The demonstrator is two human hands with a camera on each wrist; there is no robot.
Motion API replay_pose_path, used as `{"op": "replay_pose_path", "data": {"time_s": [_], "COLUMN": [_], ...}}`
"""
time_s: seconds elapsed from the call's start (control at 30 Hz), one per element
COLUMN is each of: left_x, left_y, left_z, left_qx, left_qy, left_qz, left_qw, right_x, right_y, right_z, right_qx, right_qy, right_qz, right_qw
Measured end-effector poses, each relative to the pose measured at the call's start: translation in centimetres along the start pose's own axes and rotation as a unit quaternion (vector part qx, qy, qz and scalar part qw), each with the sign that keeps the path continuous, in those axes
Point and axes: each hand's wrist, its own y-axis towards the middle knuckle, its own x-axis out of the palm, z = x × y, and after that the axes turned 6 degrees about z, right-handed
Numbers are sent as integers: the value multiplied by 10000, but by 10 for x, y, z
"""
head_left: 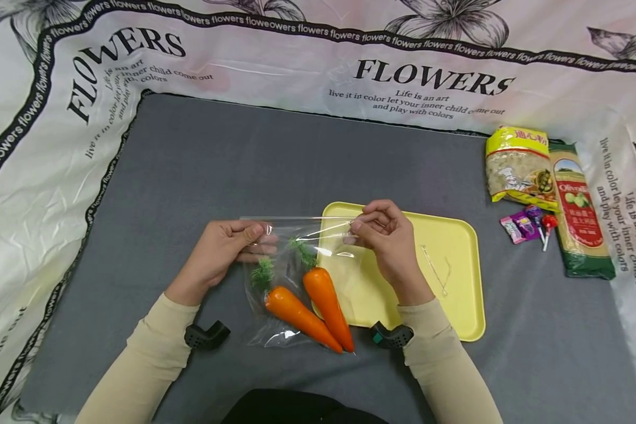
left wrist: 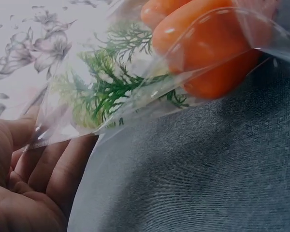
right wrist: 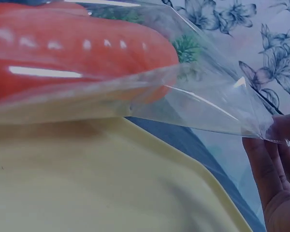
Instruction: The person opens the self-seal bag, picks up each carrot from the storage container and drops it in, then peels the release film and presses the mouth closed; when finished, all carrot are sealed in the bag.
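Two orange carrots (head_left: 299, 316) with short green tops (left wrist: 106, 92) lie inside a clear plastic bag (head_left: 265, 330). My left hand (head_left: 219, 253) pinches the bag's upper left corner between thumb and fingers. At the upper right corner my right hand (head_left: 389, 247) pinches the same top edge, so the edge is drawn straight between both hands. In the right wrist view the bag hangs above a yellow tray (right wrist: 150, 179). The carrots' tips point toward the person.
Thin pale twist-like strips (head_left: 437, 271) lie on the tray's right part. Farther right are a yellow-topped pasta bag (head_left: 519, 171), a red and green packet (head_left: 580, 206), small purple candies (head_left: 520, 227) and a red lollipop (head_left: 549, 222). Grey cloth (head_left: 233, 159) covers the table.
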Motion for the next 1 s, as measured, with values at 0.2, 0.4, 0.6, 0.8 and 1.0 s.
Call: {"op": "replay_pose_path", "data": {"time_s": [0.2, 0.4, 0.6, 0.8, 1.0], "left_x": [1, 2, 3, -1, -8], "left_y": [-2, -2, -1, -1, -11], "left_z": [3, 3, 7, 11, 0], "left_qx": [205, 278, 497, 623, -64], "left_qy": [-125, -157, 80, 244, 492], "left_qz": [208, 238, 281, 155, -584], "left_qw": [9995, 9992, 9983, 9976, 9971], "right_x": [8, 17, 21, 21, 19], "right_y": [-4, -9, -7, -9, -16], "right_z": [2, 6, 5, 6, 3], "right_qx": [832, 1534, 1356, 1073, 933], "right_qy": [-10, -453, -732, -611, 161], "right_qz": [-616, -1014, -430, -394, -443], "right_qw": [9946, 9819, 9871, 9916, 9945]}}
